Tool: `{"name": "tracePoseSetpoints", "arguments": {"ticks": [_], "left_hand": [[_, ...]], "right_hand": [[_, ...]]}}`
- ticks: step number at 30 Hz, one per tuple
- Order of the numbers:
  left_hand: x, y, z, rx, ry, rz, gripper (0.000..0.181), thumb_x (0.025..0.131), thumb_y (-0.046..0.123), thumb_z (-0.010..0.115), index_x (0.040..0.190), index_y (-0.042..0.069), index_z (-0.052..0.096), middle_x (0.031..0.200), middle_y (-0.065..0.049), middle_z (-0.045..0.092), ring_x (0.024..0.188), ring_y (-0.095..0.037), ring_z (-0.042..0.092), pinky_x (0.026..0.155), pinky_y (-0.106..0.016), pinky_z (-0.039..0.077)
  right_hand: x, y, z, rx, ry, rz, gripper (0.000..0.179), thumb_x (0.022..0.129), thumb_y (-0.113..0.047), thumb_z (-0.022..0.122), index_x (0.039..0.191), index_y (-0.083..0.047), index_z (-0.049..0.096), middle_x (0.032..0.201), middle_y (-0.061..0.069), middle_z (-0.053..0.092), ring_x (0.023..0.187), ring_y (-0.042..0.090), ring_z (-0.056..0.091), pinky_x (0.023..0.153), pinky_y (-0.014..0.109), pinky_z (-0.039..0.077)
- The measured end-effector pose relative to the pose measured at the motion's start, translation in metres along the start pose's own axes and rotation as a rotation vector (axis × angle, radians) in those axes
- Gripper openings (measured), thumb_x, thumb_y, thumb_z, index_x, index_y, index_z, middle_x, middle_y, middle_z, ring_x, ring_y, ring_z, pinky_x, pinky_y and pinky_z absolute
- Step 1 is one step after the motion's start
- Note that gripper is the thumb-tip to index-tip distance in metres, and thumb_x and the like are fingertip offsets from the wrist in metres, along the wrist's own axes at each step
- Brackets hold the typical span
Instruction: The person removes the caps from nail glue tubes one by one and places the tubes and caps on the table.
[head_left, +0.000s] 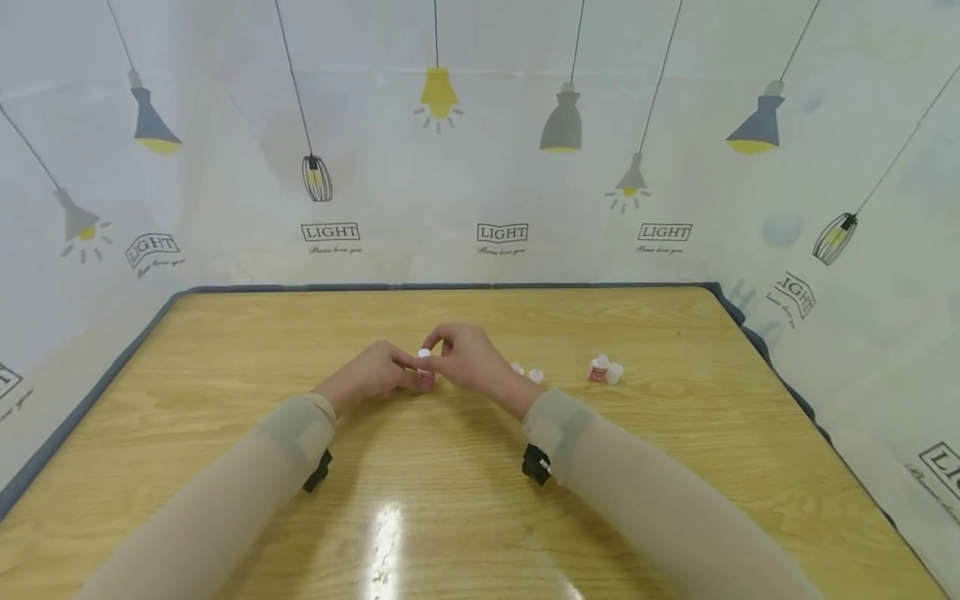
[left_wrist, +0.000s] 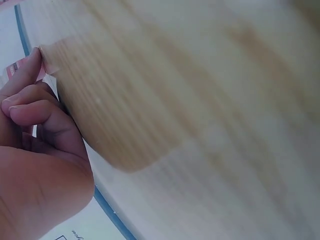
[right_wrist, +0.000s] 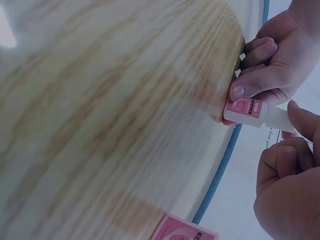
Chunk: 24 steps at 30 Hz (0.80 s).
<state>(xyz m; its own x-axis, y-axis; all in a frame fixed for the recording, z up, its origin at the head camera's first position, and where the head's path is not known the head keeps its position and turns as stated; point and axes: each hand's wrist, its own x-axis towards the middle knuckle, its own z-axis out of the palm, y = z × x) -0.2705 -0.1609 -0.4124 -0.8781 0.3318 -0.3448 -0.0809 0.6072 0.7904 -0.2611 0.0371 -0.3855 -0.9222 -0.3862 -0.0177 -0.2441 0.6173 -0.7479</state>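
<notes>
Left hand (head_left: 381, 370) is pinching the pink-labelled bottle (right_wrist: 243, 111) near its base; right thumb and fingers are pinching its white cap (right_wrist: 280, 119). Bottle is sitting upright between both hands, left of centre over the table (head_left: 450, 517). Looks like cap work (on or off, can't tell). Next move probably calls for steadying the body while turning the cap. Right hand (head_left: 467, 358) is blurring into cap contact; right arm (head_left: 652, 492) is half-hiding some white pieces (head_left: 536, 376). Left-wrist view is catching only a bottle sliver.
</notes>
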Motion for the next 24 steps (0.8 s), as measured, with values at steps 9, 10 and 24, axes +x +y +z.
{"name": "tracePoseSetpoints", "arguments": {"ticks": [9,10,24], "left_hand": [[-0.0008,-0.0002,-0.0007,0.009,-0.005,0.010,0.032,0.096,0.026,0.081,0.127,0.019,0.080,0.064,0.008,0.069,0.044,-0.007,0.030,0.052,-0.023,0.034],[-0.0009,-0.0003,-0.0006,0.009,-0.006,0.013,0.031,0.096,0.026,0.081,0.126,0.019,0.080,0.068,0.008,0.072,0.045,-0.007,0.030,0.052,-0.023,0.034],[0.0000,-0.0006,0.0020,0.021,0.003,0.002,0.033,0.095,0.025,0.082,0.127,0.017,0.079,0.051,0.010,0.053,0.043,-0.006,0.030,0.050,-0.022,0.032]], "right_hand": [[-0.0024,-0.0007,-0.0023,-0.017,-0.011,-0.041,0.025,0.100,-0.020,0.077,0.122,-0.010,0.079,0.065,-0.003,0.050,0.058,0.009,0.042,0.052,0.021,0.034],[-0.0024,-0.0005,-0.0024,-0.017,-0.014,-0.041,0.026,0.100,-0.020,0.076,0.124,-0.010,0.079,0.065,-0.002,0.050,0.058,0.009,0.042,0.052,0.021,0.034],[-0.0036,0.0002,-0.0004,0.024,-0.019,0.013,0.019,0.100,-0.026,0.078,0.111,-0.012,0.071,0.062,-0.003,0.047,0.050,0.009,0.040,0.047,0.023,0.032]]}}
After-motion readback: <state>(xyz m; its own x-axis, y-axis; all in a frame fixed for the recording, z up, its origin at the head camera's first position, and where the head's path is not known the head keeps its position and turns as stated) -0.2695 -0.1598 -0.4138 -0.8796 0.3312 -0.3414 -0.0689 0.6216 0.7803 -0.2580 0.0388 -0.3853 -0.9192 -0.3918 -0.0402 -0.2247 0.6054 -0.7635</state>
